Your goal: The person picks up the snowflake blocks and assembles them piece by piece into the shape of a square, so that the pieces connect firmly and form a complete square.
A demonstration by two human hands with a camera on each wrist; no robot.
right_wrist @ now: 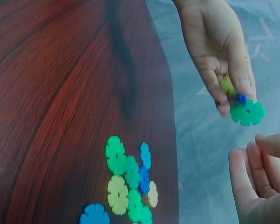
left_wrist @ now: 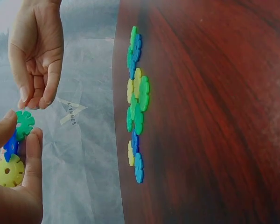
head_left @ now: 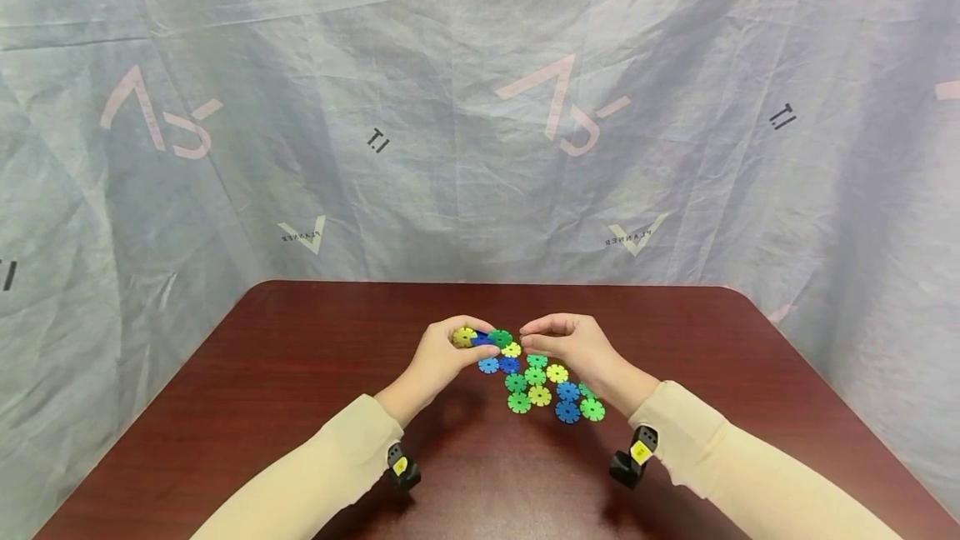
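My left hand (head_left: 438,357) pinches a short chain of snowflake-shaped plastic discs between thumb and fingers, above the tabletop. A yellow disc (head_left: 461,337) sits toward the palm, a blue disc (left_wrist: 10,148) is slotted edge-on in the middle, and a green disc (right_wrist: 240,116) sticks out at the far end. Facing that green end is my right hand (head_left: 588,350), its fingers loosely bent with nothing visible between them. A small gap separates its fingertips from the green disc in both wrist views.
Loose discs lie on the dark red wooden table (head_left: 300,407) below and between the hands: several green ones (head_left: 519,402), blue ones (head_left: 567,412) and yellow ones (head_left: 539,396). Some overlap. A grey printed cloth (head_left: 450,107) hangs behind the table's far edge.
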